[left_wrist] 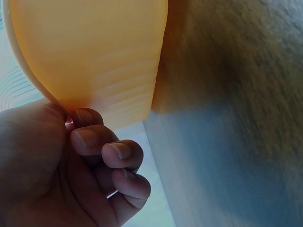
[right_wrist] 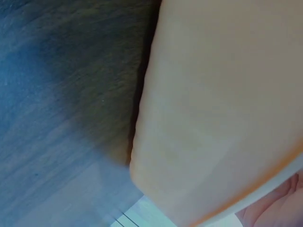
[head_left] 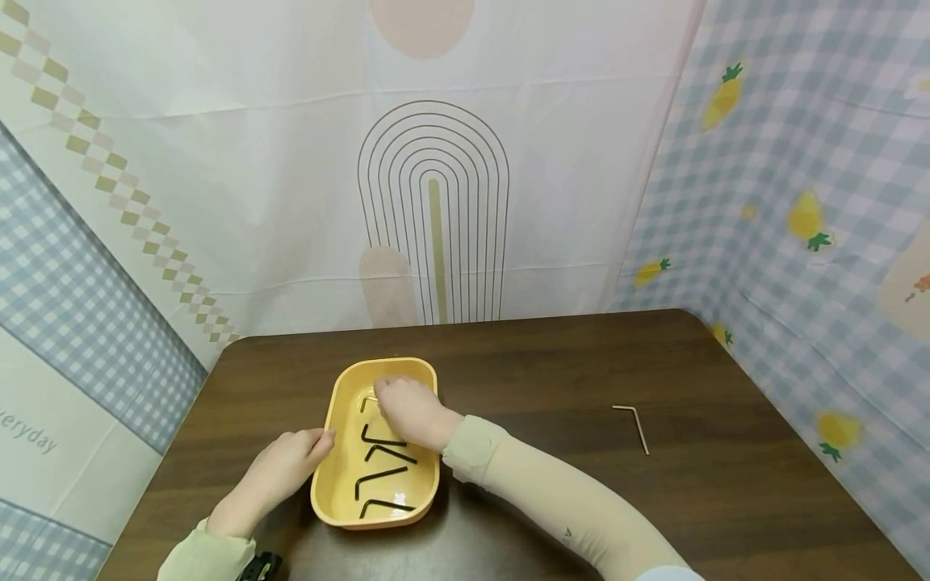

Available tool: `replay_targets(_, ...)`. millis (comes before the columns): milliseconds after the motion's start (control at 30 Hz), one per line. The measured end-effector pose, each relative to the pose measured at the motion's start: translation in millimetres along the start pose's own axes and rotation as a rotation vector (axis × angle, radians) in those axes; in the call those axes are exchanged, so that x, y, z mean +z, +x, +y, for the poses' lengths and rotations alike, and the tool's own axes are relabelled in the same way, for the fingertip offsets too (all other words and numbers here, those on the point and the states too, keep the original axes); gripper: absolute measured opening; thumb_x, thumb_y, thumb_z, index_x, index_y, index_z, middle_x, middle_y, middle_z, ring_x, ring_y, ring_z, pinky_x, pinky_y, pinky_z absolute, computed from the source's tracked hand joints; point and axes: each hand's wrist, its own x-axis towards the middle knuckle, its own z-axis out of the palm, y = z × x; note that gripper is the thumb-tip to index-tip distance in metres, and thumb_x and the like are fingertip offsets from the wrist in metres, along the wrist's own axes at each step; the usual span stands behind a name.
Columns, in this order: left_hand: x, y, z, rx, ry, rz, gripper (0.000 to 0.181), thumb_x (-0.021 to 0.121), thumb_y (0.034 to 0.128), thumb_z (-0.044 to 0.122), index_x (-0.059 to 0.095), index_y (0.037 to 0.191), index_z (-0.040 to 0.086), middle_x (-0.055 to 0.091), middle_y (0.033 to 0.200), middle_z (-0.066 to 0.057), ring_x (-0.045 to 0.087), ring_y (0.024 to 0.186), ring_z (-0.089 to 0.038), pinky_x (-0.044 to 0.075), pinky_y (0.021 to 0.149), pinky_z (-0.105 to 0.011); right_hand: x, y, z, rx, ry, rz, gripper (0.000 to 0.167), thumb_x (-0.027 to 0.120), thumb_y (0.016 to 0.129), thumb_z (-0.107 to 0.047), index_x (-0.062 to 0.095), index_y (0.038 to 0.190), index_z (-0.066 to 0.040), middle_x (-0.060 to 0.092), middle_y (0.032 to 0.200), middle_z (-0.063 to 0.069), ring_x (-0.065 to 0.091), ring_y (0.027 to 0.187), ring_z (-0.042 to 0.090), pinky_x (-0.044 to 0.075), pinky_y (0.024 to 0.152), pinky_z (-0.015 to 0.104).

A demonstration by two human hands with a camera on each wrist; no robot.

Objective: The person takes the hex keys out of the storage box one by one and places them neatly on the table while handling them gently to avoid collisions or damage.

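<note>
A yellow tray (head_left: 327, 484) stands on the table with several black L-shaped hex keys (head_left: 383, 476) spread on its bottom. My left hand (head_left: 283, 464) grips the tray's left rim; in the left wrist view, the thumb side of the left hand (left_wrist: 85, 161) meets the rim and the fingers curl below it. Inside the tray's far part is my right hand (head_left: 414, 411), fingers curled down over a brass-toned hex key (head_left: 368, 400) whose long arm runs under them. Its fingertips are hidden. The right wrist view shows the tray's outer wall (right_wrist: 213, 104) and part of the right hand (right_wrist: 281, 208) beyond the rim.
Another brass-toned hex key (head_left: 638, 424) lies on the brown table (head_left: 538, 379), well right of the tray. Printed cloth (head_left: 567, 186) hangs behind the table's far edge and along both sides.
</note>
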Motion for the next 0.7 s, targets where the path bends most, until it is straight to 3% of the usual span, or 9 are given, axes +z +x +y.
replay_targets(67, -0.3, 0.3, 0.0, 0.004, -0.002, -0.002, 0.030, 0.050, 0.1061, 0.027, 0.071, 0.096, 0.009, 0.056, 0.071, 0.000, 0.052, 0.071, -0.018, 0.044, 0.067, -0.041, -1.1, 0.6, -0.5, -0.001, 0.023, 0.012, 0.001, 0.057, 0.101, -0.010, 0.057, 0.102, -0.009, 0.062, 0.089, 0.002, 0.064, 0.079, 0.017, 0.052, 0.062, 0.027)
replay_targets(267, 0.5, 0.4, -1.2, 0.004, -0.002, -0.010, 0.030, 0.050, 0.1064, 0.028, 0.071, 0.096, 0.009, 0.060, 0.075, -0.001, 0.055, 0.073, -0.017, 0.045, 0.068, -0.042, -2.1, 0.8, -3.0, -0.015, 0.031, 0.017, 0.015, 0.058, 0.096, 0.000, 0.054, 0.109, -0.007, 0.063, 0.093, 0.003, 0.065, 0.077, 0.017, 0.052, 0.060, 0.025)
replay_targets(500, 0.9, -0.4, -0.8, 0.004, 0.005, -0.008, 0.030, 0.049, 0.1068, 0.028, 0.068, 0.089, 0.012, 0.051, 0.066, 0.002, 0.051, 0.069, -0.017, 0.043, 0.066, -0.040, -4.2, 1.1, -4.1, -0.011, 0.068, 0.023, 0.033, 0.059, 0.095, 0.003, 0.055, 0.126, -0.007, 0.067, 0.114, 0.007, 0.068, 0.094, 0.019, 0.055, 0.075, 0.026)
replay_targets(700, 0.3, -0.7, -0.4, 0.005, 0.017, -0.001, 0.029, 0.049, 0.1067, 0.026, 0.067, 0.088, 0.012, 0.046, 0.063, 0.002, 0.050, 0.067, -0.017, 0.042, 0.065, -0.038, -9.6, 1.5, -4.1, -0.027, 0.154, 0.019, 0.034, 0.057, 0.100, -0.003, 0.054, 0.134, -0.007, 0.066, 0.123, 0.008, 0.066, 0.104, 0.017, 0.053, 0.084, 0.023)
